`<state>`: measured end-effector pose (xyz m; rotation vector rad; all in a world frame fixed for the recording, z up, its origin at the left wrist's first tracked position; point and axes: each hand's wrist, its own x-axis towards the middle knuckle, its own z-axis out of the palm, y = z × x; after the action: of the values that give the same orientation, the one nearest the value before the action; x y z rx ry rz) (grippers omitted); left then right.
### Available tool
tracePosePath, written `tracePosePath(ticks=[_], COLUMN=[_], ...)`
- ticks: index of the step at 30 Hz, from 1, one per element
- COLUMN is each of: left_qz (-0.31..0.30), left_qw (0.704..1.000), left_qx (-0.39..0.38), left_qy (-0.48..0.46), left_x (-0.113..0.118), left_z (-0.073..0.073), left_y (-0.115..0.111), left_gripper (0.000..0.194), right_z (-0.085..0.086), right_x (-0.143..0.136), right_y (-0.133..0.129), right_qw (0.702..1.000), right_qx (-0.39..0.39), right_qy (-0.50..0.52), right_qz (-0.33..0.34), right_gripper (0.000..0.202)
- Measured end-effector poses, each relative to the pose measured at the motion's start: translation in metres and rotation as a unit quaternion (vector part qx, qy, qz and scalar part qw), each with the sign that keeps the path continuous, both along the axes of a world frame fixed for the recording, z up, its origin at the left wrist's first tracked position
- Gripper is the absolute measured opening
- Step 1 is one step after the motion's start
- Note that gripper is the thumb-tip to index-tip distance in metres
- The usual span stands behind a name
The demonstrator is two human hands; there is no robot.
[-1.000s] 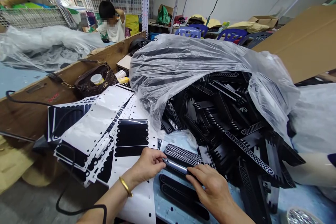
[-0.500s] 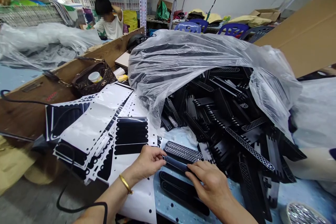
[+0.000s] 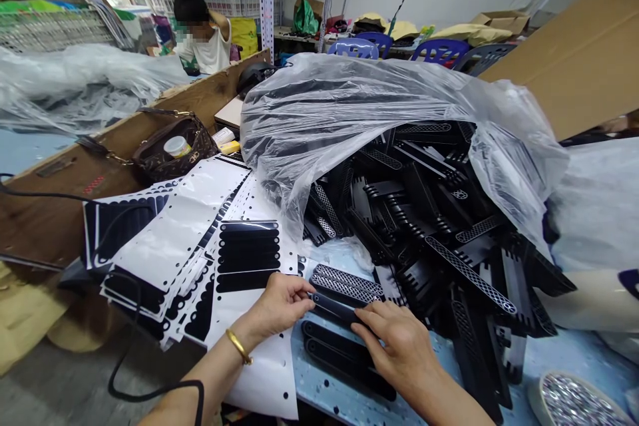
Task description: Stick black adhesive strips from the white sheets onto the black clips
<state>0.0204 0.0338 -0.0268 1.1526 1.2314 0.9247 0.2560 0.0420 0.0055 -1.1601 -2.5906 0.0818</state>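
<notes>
A dark, smooth strip [image 3: 333, 309] is held at its two ends between my hands. Thumb and fingers of my left hand [image 3: 282, 303] pinch its left end; a gold bangle is on that wrist. My right hand [image 3: 394, 339] grips the right end and covers it. Just beyond lie pieces with a silver lattice pattern [image 3: 344, 283]. Nearer to me, smooth black pieces [image 3: 344, 359] rest on the blue tabletop [image 3: 319, 389], partly under my right hand. Left of them is a white sheet [image 3: 249, 279] with black strips.
Black slotted parts [image 3: 419, 213] spill from a clear plastic bag [image 3: 349, 93]. More sheets [image 3: 170, 213] and a brown handbag [image 3: 184, 146] lie left. A bowl of metal bits [image 3: 574, 403] stands front right. A person [image 3: 204, 40] sits behind the wooden board [image 3: 60, 193].
The view has shifted slightly. Both hands keep their hold on the strip, which looks a little more tilted in the light. The other person's arm at top left has left the view.
</notes>
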Motion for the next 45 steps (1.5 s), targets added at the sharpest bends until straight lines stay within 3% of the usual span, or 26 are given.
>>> tracePosePath(ticks=[19,31,45], left_qz=[-0.001,-0.001,-0.001], left_qw=[1.0,1.0,1.0], left_qx=[-0.015,-0.02,-0.012], left_qy=[0.019,0.018,0.026], left_x=[-0.0001,-0.001,-0.0012], left_z=[0.0042,0.0037,0.0047], left_y=[-0.0006,-0.0006,-0.0004], left_gripper=[0.023,0.022,0.02], right_z=[-0.0021,-0.0007,0.0011], right_x=[-0.0015,0.0007,-0.0038], right_y=[-0.0012,-0.0041,-0.004], right_qw=[1.0,0.995,0.999], right_qx=[0.012,-0.021,-0.004], right_qy=[0.022,0.099,0.05], right_qz=[0.002,-0.019,-0.006], right_gripper=[0.017,0.026,0.024])
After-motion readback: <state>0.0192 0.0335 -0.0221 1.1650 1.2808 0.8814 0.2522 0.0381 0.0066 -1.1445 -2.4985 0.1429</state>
